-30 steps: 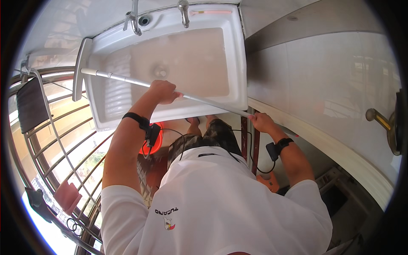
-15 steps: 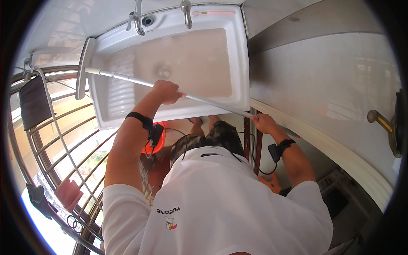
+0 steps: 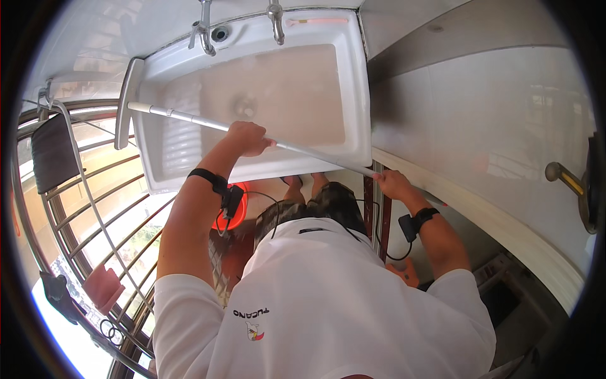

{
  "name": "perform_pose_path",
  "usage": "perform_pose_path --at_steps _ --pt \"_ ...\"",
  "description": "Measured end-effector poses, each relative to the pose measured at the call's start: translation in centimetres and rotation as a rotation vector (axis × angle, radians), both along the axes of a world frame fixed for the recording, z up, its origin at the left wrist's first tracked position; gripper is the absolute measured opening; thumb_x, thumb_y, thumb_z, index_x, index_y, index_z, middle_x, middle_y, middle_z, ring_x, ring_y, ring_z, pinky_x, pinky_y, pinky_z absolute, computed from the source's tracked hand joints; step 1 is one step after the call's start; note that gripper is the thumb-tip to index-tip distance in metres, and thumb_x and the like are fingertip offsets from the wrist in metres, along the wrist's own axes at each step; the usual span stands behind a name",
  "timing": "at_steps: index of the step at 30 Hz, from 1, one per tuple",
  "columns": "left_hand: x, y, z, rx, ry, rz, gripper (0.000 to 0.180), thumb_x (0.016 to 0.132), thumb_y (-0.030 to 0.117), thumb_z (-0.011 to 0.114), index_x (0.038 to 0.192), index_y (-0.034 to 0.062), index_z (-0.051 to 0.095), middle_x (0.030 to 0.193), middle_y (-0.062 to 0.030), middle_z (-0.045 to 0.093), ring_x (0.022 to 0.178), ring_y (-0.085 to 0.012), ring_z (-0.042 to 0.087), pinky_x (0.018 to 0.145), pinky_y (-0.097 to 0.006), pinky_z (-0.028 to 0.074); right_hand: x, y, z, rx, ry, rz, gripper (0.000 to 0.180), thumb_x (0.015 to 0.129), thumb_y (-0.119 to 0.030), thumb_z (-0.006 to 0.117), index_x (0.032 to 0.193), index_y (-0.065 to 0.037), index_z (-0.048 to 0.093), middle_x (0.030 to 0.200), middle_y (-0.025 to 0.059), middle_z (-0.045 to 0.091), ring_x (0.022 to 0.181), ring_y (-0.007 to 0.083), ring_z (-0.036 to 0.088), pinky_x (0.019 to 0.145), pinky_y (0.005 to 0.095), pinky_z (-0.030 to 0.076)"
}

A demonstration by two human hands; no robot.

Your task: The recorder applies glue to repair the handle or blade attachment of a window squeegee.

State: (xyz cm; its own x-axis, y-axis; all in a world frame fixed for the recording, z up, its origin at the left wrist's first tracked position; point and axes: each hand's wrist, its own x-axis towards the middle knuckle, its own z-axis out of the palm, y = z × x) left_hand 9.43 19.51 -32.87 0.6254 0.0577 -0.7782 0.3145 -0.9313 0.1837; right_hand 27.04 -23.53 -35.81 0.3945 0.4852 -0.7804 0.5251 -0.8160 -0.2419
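Observation:
A long silver pole (image 3: 309,152) with a wide flat head (image 3: 125,104), which looks like a flat mop, slants across a white sink (image 3: 355,95). Around the pole's middle my left hand (image 3: 247,138) is closed, over the sink's near part. My right hand (image 3: 392,183) grips the pole's lower right end, just beyond the sink's near right corner. The head stands at the sink's left rim, by the window; whether it touches the rim I cannot tell. Cloudy, brownish water (image 3: 284,95) covers the sink bottom, and a ribbed slope (image 3: 181,136) lines its left side.
Two metal taps (image 3: 276,22) rise at the sink's back edge, where a pinkish toothbrush-like stick (image 3: 317,21) lies. A red-orange bucket (image 3: 235,216) stands below on the floor. Window bars (image 3: 107,219) are on my left, with a pink cloth (image 3: 103,288). A white door panel (image 3: 480,120) is at right.
The view has shifted very slightly. Both hands keep the same hold on the mop, and its head stays at the sink's left rim.

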Motion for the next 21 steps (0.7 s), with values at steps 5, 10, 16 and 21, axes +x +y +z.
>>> perform_pose_path --at_steps 5,10,16,21 --pt "0.26 -0.19 0.21 0.005 0.006 0.013 0.055 0.098 0.057 0.048 0.104 0.0078 0.071 0.101 -0.0118 0.072 0.106 -0.0315 0.066 0.091 -0.045 0.048 -0.28 -0.12 0.41 0.04 -0.045 0.01 0.069 0.102 -0.056 0.037 0.093 0.004 0.07 0.096 0.0292 0.069 0.097 0.0479 0.064 0.088 0.0533 0.05" --pt "-0.01 -0.17 -0.1 -0.003 -0.011 0.016 0.055 0.098 0.057 0.049 0.105 0.0075 0.071 0.103 -0.0118 0.072 0.107 -0.0317 0.066 0.092 -0.045 0.048 -0.12 0.05 0.53 0.011 -0.026 0.012 0.07 0.102 -0.057 0.036 0.093 0.004 0.07 0.096 0.0294 0.069 0.097 0.0479 0.064 0.088 0.0533 0.05" --pt "0.17 -0.26 0.12 -0.006 -0.008 0.015 0.054 0.098 0.057 0.049 0.105 0.0079 0.071 0.103 -0.0116 0.072 0.108 -0.032 0.065 0.092 -0.045 0.048 -0.13 -0.28 0.18 0.021 -0.027 0.019 0.071 0.102 -0.057 0.036 0.093 0.004 0.07 0.096 0.0293 0.069 0.097 0.0482 0.064 0.088 0.0534 0.05" --pt "0.19 -0.01 -0.11 0.002 -0.018 0.009 0.055 0.098 0.058 0.049 0.104 0.0082 0.072 0.103 -0.0116 0.072 0.107 -0.0319 0.066 0.093 -0.045 0.048 -0.18 -0.32 -0.22 0.03 -0.026 0.003 0.07 0.103 -0.056 0.036 0.092 0.004 0.07 0.096 0.0297 0.069 0.097 0.0484 0.064 0.088 0.0536 0.05"
